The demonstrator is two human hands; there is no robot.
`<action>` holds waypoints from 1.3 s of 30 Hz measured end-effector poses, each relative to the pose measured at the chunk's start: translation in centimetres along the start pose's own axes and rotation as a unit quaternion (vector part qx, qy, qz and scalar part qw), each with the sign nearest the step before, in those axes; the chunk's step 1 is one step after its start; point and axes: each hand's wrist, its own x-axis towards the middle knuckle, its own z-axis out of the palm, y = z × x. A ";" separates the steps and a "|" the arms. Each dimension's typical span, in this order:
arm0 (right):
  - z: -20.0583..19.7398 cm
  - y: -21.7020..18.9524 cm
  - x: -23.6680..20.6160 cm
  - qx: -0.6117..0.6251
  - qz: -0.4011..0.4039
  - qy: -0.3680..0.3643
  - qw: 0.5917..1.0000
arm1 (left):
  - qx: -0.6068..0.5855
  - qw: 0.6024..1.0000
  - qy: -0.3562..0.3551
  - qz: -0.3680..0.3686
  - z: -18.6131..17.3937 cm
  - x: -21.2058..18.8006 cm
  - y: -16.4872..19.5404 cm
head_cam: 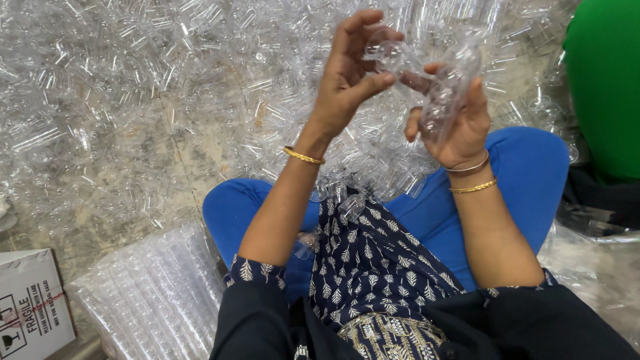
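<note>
My left hand (pixel 348 73) is raised in front of me, thumb and fingers pinching one small clear plastic piece (pixel 392 55). My right hand (pixel 460 123) is beside it, palm toward me, gripping a stack of clear plastic pieces (pixel 450 83) nested into a column. The two hands almost touch at the fingertips. Gold bangles sit on both wrists. Several loose clear pieces (pixel 350 203) lie in my lap on the patterned dark cloth.
A big heap of clear plastic pieces (pixel 133 100) covers the floor ahead. A clear bag of stacked rows (pixel 157 293) lies at lower left beside a cardboard box (pixel 30 307). A green object (pixel 607 80) stands at the right. Another clear bag (pixel 593 260) lies at lower right.
</note>
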 end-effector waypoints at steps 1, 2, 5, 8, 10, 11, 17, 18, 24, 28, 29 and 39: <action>-0.1 0.0 0.0 0.048 0.010 -0.011 0.999 | -0.030 0.999 0.006 -0.029 0.5 -0.1 -0.5; -0.2 0.0 0.0 0.106 0.017 -0.025 0.994 | -0.062 0.996 0.013 -0.059 1.0 -0.1 -1.0; -0.9 0.0 -0.1 0.195 0.027 -0.060 0.979 | -0.017 0.995 0.013 -0.100 2.3 0.0 -2.6; -1.8 -0.1 -0.5 0.244 0.026 -0.070 0.967 | 0.044 0.993 -0.043 -0.105 3.9 -0.4 -3.7; -2.4 -0.1 -0.7 0.259 0.021 -0.068 0.963 | -0.004 0.994 -0.044 -0.104 4.5 -0.7 -4.1; -2.6 -0.2 -0.8 0.255 0.017 -0.065 0.965 | -0.029 0.993 -0.045 -0.104 4.5 -0.7 -4.2; -3.2 -1.0 -0.6 0.231 -0.038 -0.078 0.969 | 0.303 0.937 -0.050 -0.169 0.9 -0.7 -4.9; -3.1 -1.1 -0.5 0.227 -0.038 -0.076 0.970 | 0.374 0.907 -0.069 -0.178 0.5 -1.1 -5.4; -2.6 -1.3 -0.5 0.171 -0.035 -0.054 0.983 | 0.512 0.821 -0.169 -0.187 1.0 -3.8 -8.4; -2.1 -1.5 -0.4 0.153 -0.032 -0.015 0.988 | 0.412 0.889 0.003 -0.200 -1.6 -2.5 -6.4; -2.0 -1.5 -0.4 0.134 -0.031 -0.008 0.991 | 0.309 0.927 0.082 -0.198 -2.8 -1.6 -5.3; -1.3 0.2 0.3 0.049 0.042 -0.002 0.998 | 0.230 0.971 0.062 -0.034 0.0 -0.2 4.2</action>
